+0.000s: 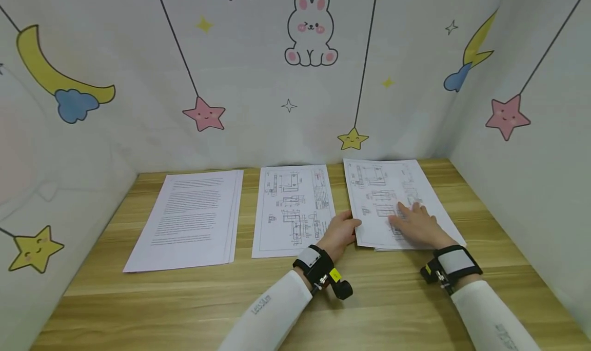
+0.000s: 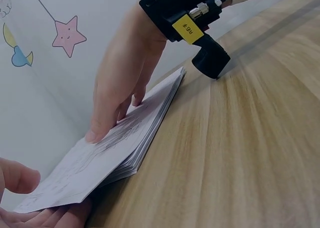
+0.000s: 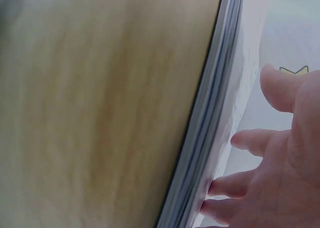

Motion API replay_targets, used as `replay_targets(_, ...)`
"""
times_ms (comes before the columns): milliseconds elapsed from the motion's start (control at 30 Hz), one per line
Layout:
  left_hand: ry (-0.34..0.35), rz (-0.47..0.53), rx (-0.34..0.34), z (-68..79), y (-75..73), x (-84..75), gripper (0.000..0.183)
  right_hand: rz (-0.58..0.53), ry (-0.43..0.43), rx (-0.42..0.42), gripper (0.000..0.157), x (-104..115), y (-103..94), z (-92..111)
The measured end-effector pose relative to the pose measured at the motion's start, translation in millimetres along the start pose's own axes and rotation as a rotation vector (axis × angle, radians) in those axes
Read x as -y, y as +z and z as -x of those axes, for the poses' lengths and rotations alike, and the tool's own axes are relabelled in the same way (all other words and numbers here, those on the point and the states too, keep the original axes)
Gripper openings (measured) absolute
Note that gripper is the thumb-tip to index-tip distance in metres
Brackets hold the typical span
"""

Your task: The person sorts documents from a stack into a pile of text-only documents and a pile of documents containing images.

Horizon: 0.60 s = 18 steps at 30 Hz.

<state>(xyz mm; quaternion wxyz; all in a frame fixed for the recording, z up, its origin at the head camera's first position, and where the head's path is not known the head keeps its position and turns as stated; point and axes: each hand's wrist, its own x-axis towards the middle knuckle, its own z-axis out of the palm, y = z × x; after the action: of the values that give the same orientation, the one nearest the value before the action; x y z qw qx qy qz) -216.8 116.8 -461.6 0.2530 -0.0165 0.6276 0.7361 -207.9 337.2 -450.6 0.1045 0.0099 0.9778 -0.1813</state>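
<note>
At the right lies a stack of printed drawing sheets [image 1: 369,197], its top sheet shifted askew from those beneath. My left hand [image 1: 339,233] is at its near left corner. In the left wrist view, the fingers [image 2: 60,215] of that hand lie under the lifted edge of the top paper, and the thumb stands apart above it. My right hand [image 1: 420,225] rests on top of the stack with fingers spread, fingertips touching the printed face. The right wrist view shows the layered edge of the stack [image 3: 205,112] beside these fingers.
A single drawing sheet [image 1: 272,238] lies left of the stack, partly behind my left hand. Farther left is a pile of text pages [image 1: 184,228]. All rest on a wood-grain table [image 1: 184,299], bounded by a patterned white wall [image 1: 258,74] at the back and sides.
</note>
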Motion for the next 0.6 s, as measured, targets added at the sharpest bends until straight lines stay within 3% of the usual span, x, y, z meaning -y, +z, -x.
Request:
replay_targets(233, 0.042, -0.103, -0.062, -3.3, -1.2, 1.4, 0.039, -0.023, -0.027, 0.001, 0.076, 6, 5.6, 2)
replay_targets(333, 0.053, -0.127, -0.083, -5.1, -1.1, 1.7, 0.041, -0.105, -0.019, -0.042, 0.071, 7, 5.1, 2)
replay_targets(600, 0.05, -0.156, -0.088, -7.4, -0.5, 1.0, 0.043, -0.418, 0.216, -0.175, 0.064, 6, -5.8, 1)
